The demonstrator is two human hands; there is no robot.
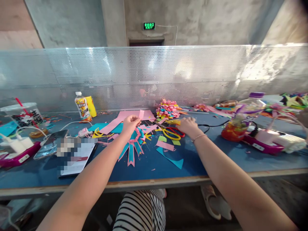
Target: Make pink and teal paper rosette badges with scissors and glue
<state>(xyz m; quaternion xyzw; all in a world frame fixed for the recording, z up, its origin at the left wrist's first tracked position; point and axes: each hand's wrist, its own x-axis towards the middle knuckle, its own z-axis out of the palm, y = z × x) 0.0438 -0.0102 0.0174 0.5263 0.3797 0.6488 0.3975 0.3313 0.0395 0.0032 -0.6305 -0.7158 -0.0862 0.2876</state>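
Observation:
My left hand (132,123) pinches a small pink paper strip (141,114) that stands up from its fingertips. Just below it lies a pink and blue paper rosette (131,153) with notched ribbon-like tails. My right hand (189,125) is closed around the right end of a yellow tube-like object (173,122), whose exact kind I cannot make out. Beneath that hand rest yellow-handled scissors (173,136) and a red scissor handle (179,132). A pile of folded pink, yellow and blue paper pieces (167,109) stands behind.
Pink paper sheets (120,117) and blue scraps (176,159) lie around. At left are a tablet (81,157), a phone (49,144), a bottle (82,107) and a cup (24,115). A jar (234,128) and a purple power strip (262,144) stand right. A perforated metal screen (115,77) borders the back.

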